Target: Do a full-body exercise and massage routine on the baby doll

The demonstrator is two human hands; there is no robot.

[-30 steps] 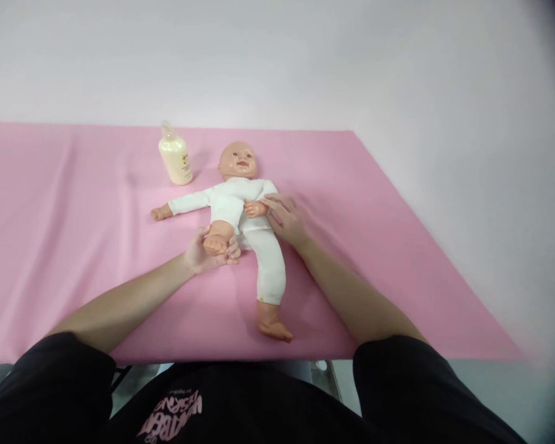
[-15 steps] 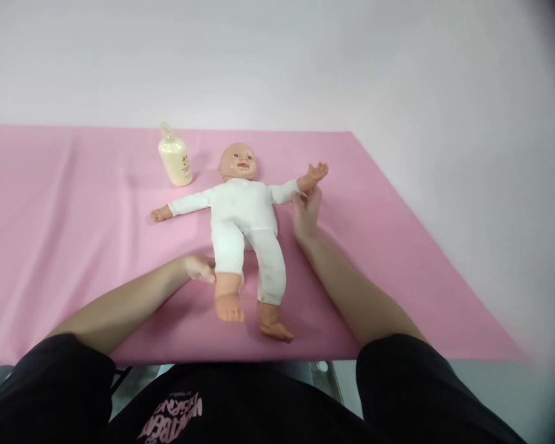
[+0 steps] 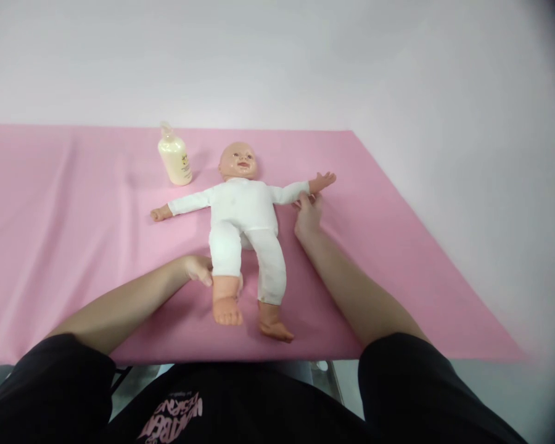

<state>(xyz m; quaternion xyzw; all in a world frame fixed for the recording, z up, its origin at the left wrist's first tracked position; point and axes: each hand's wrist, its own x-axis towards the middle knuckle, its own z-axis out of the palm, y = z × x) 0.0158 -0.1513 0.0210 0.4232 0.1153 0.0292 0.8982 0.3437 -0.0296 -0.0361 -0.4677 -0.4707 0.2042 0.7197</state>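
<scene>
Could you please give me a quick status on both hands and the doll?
Left hand grips baby doll at its lower leg. Right hand holds the doll's outstretched arm near the wrist. Lotion bottle stands apart beside the head.

Both bare forearms stretched forward from black short sleeves, converging toward the middle. Left hand (image 3: pixel 198 269) nearer, low and flat, fingers curled and partly hidden from view, wrist straight. Right hand (image 3: pixel 307 214) farther out and to the right, fingers raised and pinched together at the tips, wrist slightly bent, elbow near the body.
</scene>
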